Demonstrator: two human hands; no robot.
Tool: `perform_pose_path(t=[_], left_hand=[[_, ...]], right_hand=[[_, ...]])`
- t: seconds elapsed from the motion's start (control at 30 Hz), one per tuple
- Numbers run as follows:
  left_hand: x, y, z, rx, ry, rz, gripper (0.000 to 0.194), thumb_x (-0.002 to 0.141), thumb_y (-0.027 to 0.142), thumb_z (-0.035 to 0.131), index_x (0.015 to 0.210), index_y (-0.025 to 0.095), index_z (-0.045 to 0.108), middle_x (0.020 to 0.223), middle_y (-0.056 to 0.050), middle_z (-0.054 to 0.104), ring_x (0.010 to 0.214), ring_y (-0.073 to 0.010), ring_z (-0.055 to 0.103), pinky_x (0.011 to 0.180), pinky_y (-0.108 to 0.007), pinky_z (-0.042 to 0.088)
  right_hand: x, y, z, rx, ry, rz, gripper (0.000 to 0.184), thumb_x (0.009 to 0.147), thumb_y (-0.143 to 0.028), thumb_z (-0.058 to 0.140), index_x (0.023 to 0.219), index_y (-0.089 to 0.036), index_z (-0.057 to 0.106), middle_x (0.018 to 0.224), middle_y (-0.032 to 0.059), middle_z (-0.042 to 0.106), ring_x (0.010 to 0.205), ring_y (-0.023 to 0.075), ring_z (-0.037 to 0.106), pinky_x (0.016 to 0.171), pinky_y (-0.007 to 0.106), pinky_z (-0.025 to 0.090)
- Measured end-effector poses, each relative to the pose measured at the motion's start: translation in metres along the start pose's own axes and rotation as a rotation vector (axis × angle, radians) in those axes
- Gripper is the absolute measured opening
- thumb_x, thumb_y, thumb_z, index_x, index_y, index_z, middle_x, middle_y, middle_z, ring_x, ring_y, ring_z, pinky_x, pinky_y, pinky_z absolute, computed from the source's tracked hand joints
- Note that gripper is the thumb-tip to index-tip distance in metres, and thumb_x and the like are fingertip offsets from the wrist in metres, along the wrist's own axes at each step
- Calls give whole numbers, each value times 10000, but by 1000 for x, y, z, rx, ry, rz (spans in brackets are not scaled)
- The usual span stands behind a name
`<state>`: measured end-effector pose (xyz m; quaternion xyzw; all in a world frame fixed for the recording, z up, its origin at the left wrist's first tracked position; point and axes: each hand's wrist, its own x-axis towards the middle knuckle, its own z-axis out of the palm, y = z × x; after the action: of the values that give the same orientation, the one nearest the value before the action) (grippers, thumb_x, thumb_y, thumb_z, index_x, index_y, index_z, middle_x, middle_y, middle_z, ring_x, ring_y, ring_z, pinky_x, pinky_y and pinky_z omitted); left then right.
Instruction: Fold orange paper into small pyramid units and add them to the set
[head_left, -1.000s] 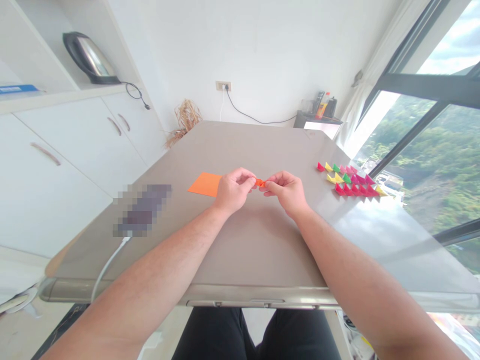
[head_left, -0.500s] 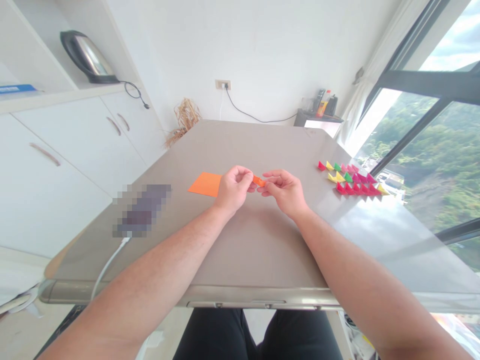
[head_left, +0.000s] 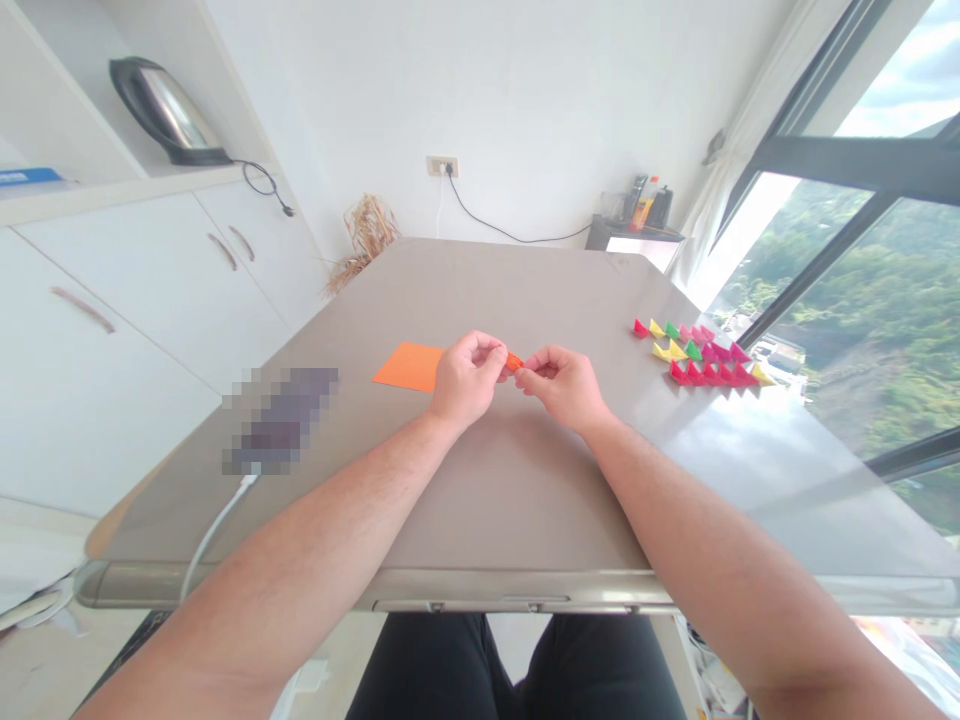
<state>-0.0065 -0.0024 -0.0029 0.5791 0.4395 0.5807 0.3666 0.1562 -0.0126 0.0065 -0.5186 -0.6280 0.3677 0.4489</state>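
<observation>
A small folded piece of orange paper [head_left: 514,362] is held just above the middle of the table, pinched from both sides. My left hand [head_left: 471,378] grips its left end between thumb and fingers. On the other end, the thumb and fingers of my right hand [head_left: 561,384] are closed. Much of the folded paper is hidden by the fingertips, so its shape is hard to make out. A flat orange sheet of paper [head_left: 407,367] lies on the table, partly behind my left hand.
Rows of small folded paper boats [head_left: 712,374] in red, yellow, green and pink stand at the right of the table [head_left: 510,500]. A blurred-out dark object [head_left: 283,420] with a white cable [head_left: 214,530] lies at the left. An electric kettle [head_left: 169,112] sits on a shelf.
My right hand's fingers have closed in on the folded orange paper and moved slightly left. Less of the paper shows. The left hand holds nearly still, and the view has shifted a little.
</observation>
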Motion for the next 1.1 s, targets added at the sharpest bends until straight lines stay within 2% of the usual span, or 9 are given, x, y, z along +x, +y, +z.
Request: perform_pose_path(t=[0.23,0.43,0.63,0.73,0.83,0.93,1.1], left_hand=[[2,-2,-1,-97,-23,-19,232,864,406,715,886,192,630,788,-42,749,707,-182,724,706,-342,612],[2,-2,-1,-193,-27,-51,276,838,428,746,887,188,618,820,-42,745,744,-185,733,750,-359,620],[2,1,-4,-257,-48,-100,264,813,396,761,903,178,641,834,-41,738,745,-178,724,752,-357,609],[3,3,-6,-311,-148,-177,322,772,371,797,1001,177,679,927,-61,757,838,-187,730,780,-352,595],[3,3,-6,-294,-217,-203,264,729,325,826,910,173,708,883,-47,749,787,-154,695,765,-324,574],[3,2,-5,-280,-198,-175,192,728,310,818,800,176,700,773,-16,711,684,-121,633,718,-304,553],[4,1,-4,-269,-186,-146,173,737,303,811,799,181,705,782,-11,715,679,-114,624,698,-286,536]], right_hand=[[0,-3,3,40,68,10,114,723,-285,734,723,-218,641,731,26,737,679,180,664,584,295,475],[1,-2,4,132,54,12,139,735,-263,719,759,-224,587,686,7,715,676,173,683,602,290,499],[1,-2,7,180,42,-41,266,765,-283,727,1005,-219,632,779,0,722,663,148,672,638,300,534],[0,-2,9,136,74,-64,197,781,-308,726,947,-218,670,826,16,736,702,150,673,672,309,546],[-1,0,10,109,117,-107,179,781,-312,736,932,-230,684,843,14,743,756,162,686,731,327,559],[-2,0,11,76,135,-131,169,790,-313,729,939,-239,699,863,19,751,779,170,691,754,336,557],[-4,-3,12,-29,104,-110,99,821,-331,685,817,-235,709,774,17,741,691,163,648,668,318,517]])
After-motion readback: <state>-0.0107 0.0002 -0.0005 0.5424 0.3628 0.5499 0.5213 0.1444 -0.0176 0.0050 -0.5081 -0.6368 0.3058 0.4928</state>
